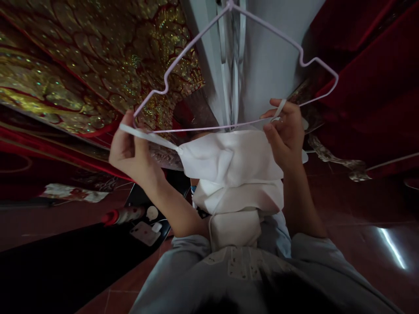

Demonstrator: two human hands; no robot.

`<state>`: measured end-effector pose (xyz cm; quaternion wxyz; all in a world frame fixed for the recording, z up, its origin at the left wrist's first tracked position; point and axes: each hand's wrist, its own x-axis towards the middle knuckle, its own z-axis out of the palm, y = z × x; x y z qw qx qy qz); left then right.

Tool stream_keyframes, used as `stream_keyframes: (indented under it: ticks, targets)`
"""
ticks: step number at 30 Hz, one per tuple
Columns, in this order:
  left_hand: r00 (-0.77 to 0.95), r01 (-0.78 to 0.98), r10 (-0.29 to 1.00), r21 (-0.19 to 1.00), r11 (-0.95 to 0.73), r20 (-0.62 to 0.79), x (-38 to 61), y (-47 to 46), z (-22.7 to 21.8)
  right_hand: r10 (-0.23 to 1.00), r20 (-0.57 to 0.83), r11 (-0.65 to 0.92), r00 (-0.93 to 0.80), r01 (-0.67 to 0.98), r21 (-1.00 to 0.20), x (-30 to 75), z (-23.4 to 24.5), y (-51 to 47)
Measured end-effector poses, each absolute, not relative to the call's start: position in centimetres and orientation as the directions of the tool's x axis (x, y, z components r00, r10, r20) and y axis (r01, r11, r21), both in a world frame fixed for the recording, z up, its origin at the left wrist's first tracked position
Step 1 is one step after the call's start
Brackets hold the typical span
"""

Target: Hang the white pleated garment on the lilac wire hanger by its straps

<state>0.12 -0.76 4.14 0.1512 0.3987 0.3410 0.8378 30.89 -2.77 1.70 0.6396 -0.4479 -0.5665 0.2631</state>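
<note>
A pale pink clothes hanger (275,30) is held up in front of me, its shoulders rising to the hook at the top. My left hand (131,141) is closed at the hanger's lower left corner, with a white strap (153,139) stretched over its fingers. On the other side, my right hand (284,131) pinches near the lower bar, and another white strap (279,111) crosses its index finger. Below the bar, a white garment (232,157) hangs in loose folds between my hands and my body. Its lower part is bunched, so its full shape is hidden.
Red cloth with gold sequins (140,48) hangs at the left, and dark red cloth (363,78) at the right. A black bench (65,257) at lower left carries a phone (144,233), a red-capped bottle (126,215) and small white items. Reddish tiled floor lies below.
</note>
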Motion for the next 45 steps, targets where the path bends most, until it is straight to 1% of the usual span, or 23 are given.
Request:
stream_keyframes:
  ticks: [3, 6, 8, 12, 14, 15, 17, 19, 21, 22, 24, 25, 26, 28, 29, 30, 31, 32, 34, 36, 39, 42, 45]
  targets:
    - [-0.419, 0.003, 0.709, 0.782, -0.623, 0.567, 0.2, -0.3, 6.7, 0.825, 0.515, 0.481, 0.232, 0.189, -0.856, 30.8, 1.4, -2.8]
    - [-0.273, 0.081, 0.782, 0.823, -0.562, 0.561, 0.6, 0.7, 9.5, 0.812, 0.535, 0.496, 0.234, 0.206, -0.843, 30.6, 1.2, -2.9]
    - [-0.209, 0.125, 0.825, 0.852, -0.509, 0.524, 0.9, 1.5, 11.1, 0.811, 0.537, 0.497, 0.233, 0.210, -0.842, 30.5, 1.1, -3.0]
    - [-0.166, 0.190, 0.857, 0.869, -0.457, 0.487, 1.1, 2.7, 12.2, 0.809, 0.536, 0.496, 0.239, 0.210, -0.842, 30.5, 1.2, -3.1]
    - [-0.198, 0.200, 0.833, 0.854, -0.481, 0.516, 0.9, 3.1, 11.4, 0.812, 0.535, 0.490, 0.235, 0.225, -0.842, 30.7, 1.3, -3.1]
    - [-0.247, 0.182, 0.813, 0.849, -0.495, 0.527, 0.9, 3.3, 10.7, 0.814, 0.535, 0.488, 0.227, 0.234, -0.841, 30.8, 1.3, -3.1]
    - [-0.395, 0.078, 0.766, 0.849, -0.522, 0.507, 1.0, 3.7, 8.8, 0.806, 0.557, 0.504, 0.203, 0.259, -0.824, 30.9, 1.3, -3.1]
    - [-0.561, -0.148, 0.728, 0.818, -0.556, 0.394, 1.6, 3.8, 6.5, 0.767, 0.614, 0.555, 0.187, 0.288, -0.780, 30.7, 1.2, -3.2]
    - [-0.584, -0.396, 0.769, 0.734, -0.551, 0.262, 2.7, 3.4, 4.3, 0.718, 0.675, 0.608, 0.172, 0.318, -0.728, 30.3, 1.0, -3.2]
    - [-0.530, -0.483, 0.820, 0.719, -0.501, 0.216, 3.5, 3.1, 3.3, 0.699, 0.695, 0.623, 0.165, 0.335, -0.707, 30.2, 1.0, -3.1]
    - [-0.462, -0.508, 0.860, 0.730, -0.458, 0.218, 4.8, 2.2, 2.0, 0.661, 0.730, 0.644, 0.173, 0.369, -0.670, 30.5, 1.0, -2.7]
    - [-0.439, -0.484, 0.865, 0.747, -0.456, 0.244, 5.4, 1.7, 1.7, 0.617, 0.760, 0.662, 0.207, 0.386, -0.643, 31.0, 1.1, -2.3]
    - [-0.432, -0.446, 0.858, 0.760, -0.472, 0.279, 5.7, 1.2, 1.6, 0.540, 0.798, 0.692, 0.269, 0.398, -0.602, 31.8, 1.2, -1.8]
    - [-0.439, -0.382, 0.830, 0.764, -0.519, 0.345, 5.9, 0.6, 1.8, 0.310, 0.847, 0.758, 0.432, 0.426, -0.495, 34.3, 1.6, -0.4]
    - [-0.445, -0.365, 0.817, 0.759, -0.539, 0.366, 5.8, 0.4, 2.0, 0.188, 0.835, 0.787, 0.518, 0.429, -0.443, 35.8, 1.8, 0.4]
    - [-0.449, -0.358, 0.809, 0.753, -0.552, 0.379, 5.6, 0.3, 2.3, 0.127, 0.816, 0.789, 0.564, 0.441, -0.428, 37.4, 2.1, 1.2]
    - [-0.452, -0.358, 0.804, 0.748, -0.559, 0.385, 5.4, 0.3, 2.5, 0.121, 0.791, 0.747, 0.599, 0.470, -0.470, 38.9, 2.3, 1.9]
    - [-0.454, -0.360, 0.804, 0.747, -0.560, 0.384, 5.1, 0.3, 2.6, 0.148, 0.792, 0.711, 0.593, 0.493, -0.502, 40.3, 2.6, 2.4]
    - [-0.448, -0.357, 0.813, 0.760, -0.544, 0.372, 4.7, 0.5, 2.6, 0.249, 0.809, 0.669, 0.532, 0.509, -0.541, 42.1, 3.2, 3.1]
    - [-0.436, -0.352, 0.821, 0.770, -0.532, 0.368, 4.5, 0.6, 2.4, 0.344, 0.828, 0.681, 0.443, 0.489, -0.545, 42.6, 4.0, 3.3]
    - [-0.426, -0.357, 0.835, 0.783, -0.509, 0.348, 4.5, 0.6, 2.1, 0.428, 0.833, 0.713, 0.351, 0.435, -0.550, 41.9, 5.5, 3.2]
    - [-0.434, -0.357, 0.857, 0.820, -0.447, 0.278, 4.8, 0.4, 2.4, 0.459, 0.826, 0.717, 0.329, 0.412, -0.562, 41.5, 6.0, 3.1]
    - [-0.455, -0.374, 0.851, 0.812, -0.449, 0.261, 5.0, 0.1, 2.9, 0.441, 0.803, 0.704, 0.401, 0.401, -0.586, 42.8, 4.4, 3.9]
